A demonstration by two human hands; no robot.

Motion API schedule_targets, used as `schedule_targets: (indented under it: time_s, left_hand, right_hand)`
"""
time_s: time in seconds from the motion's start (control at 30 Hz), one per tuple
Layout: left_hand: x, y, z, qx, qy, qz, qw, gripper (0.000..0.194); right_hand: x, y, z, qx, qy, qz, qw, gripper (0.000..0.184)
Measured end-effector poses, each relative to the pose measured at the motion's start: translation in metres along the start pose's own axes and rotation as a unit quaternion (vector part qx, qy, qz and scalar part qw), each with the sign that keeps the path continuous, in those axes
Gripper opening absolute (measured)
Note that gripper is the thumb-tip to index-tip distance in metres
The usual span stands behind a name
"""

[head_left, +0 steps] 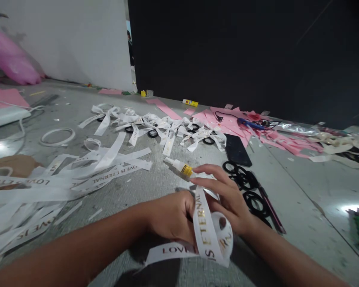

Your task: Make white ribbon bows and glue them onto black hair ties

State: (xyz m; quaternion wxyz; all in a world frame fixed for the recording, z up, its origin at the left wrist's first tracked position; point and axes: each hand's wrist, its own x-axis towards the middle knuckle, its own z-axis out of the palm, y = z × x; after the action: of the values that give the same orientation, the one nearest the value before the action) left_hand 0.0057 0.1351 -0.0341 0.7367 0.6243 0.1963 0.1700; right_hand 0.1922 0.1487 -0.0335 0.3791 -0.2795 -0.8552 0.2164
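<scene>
My left hand (175, 215) is closed around a white satin ribbon (206, 227) printed with gold letters. One ribbon end sticks out to the left below the fist, and another hangs in front with a loop beside it. On the other side, my right hand (224, 191) curves over the same ribbon, its fingers bent toward my left hand; its thumb is mostly hidden. Just beyond its fingertips lies a small white glue bottle (179, 165) with a yellow label, nozzle toward the upper left. Whether the fingertips touch the bottle, I cannot tell.
Loose printed ribbons (101, 175) spread at left, near a white ring (57, 136). Several tied bows (170, 129) with black rings lie ahead. Black hair ties (242, 175), a dark phone (237, 149) and pink paper (224, 121) are at right. A black wall (245, 52) stands behind.
</scene>
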Motion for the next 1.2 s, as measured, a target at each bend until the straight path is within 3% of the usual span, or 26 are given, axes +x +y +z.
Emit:
schedule_targets:
  time_s: [0.13, 0.27, 0.37, 0.53, 0.67, 0.77, 0.87, 0.93, 1.03, 1.1, 1.2]
  left_hand:
    - [0.000, 0.006, -0.008, 0.024, 0.044, -0.007, 0.999, 0.021]
    - [0.000, 0.012, -0.008, 0.037, 0.009, 0.007, 0.999, 0.020]
    - [-0.001, 0.012, -0.008, 0.037, -0.029, 0.005, 0.999, 0.022]
    - [0.000, 0.007, -0.010, 0.080, -0.044, 0.012, 0.996, 0.024]
    - [0.002, 0.002, -0.010, 0.030, -0.047, 0.039, 0.998, 0.008]
    - [0.002, -0.003, -0.010, -0.039, -0.029, -0.012, 0.999, 0.019]
    - [0.001, -0.006, -0.010, -0.047, -0.011, -0.084, 0.995, 0.009]
    - [0.000, -0.004, -0.010, -0.047, -0.006, -0.087, 0.995, 0.004]
    - [-0.003, 0.002, -0.010, -0.054, 0.025, -0.069, 0.996, 0.011]
    - [-0.004, 0.004, -0.009, -0.059, 0.059, -0.073, 0.994, 0.015]
    - [-0.004, 0.004, -0.010, -0.076, 0.074, -0.062, 0.992, 0.019]
  right_hand:
    - [-0.002, -0.002, -0.001, 0.002, -0.057, -0.036, 0.998, 0.058]
    - [-0.006, -0.004, 0.004, -0.090, -0.038, -0.081, 0.992, 0.080]
    - [-0.008, -0.005, 0.004, -0.121, -0.005, -0.108, 0.987, 0.086]
    - [-0.008, -0.003, 0.002, -0.142, -0.032, -0.105, 0.984, 0.055]
    - [-0.006, -0.002, 0.003, -0.108, -0.038, -0.101, 0.988, 0.042]
    - [-0.006, -0.001, 0.005, -0.108, 0.016, -0.101, 0.989, 0.034]
    - [-0.006, 0.004, 0.008, -0.128, 0.058, -0.107, 0.984, 0.030]
    - [-0.006, 0.006, 0.009, -0.127, 0.055, -0.104, 0.985, 0.030]
    - [-0.006, 0.004, 0.009, -0.050, 0.033, -0.054, 0.997, 0.029]
    - [-0.006, 0.000, 0.009, 0.050, 0.023, 0.022, 0.998, 0.031]
    - [-0.007, -0.005, 0.011, 0.204, 0.004, 0.164, 0.965, 0.041]
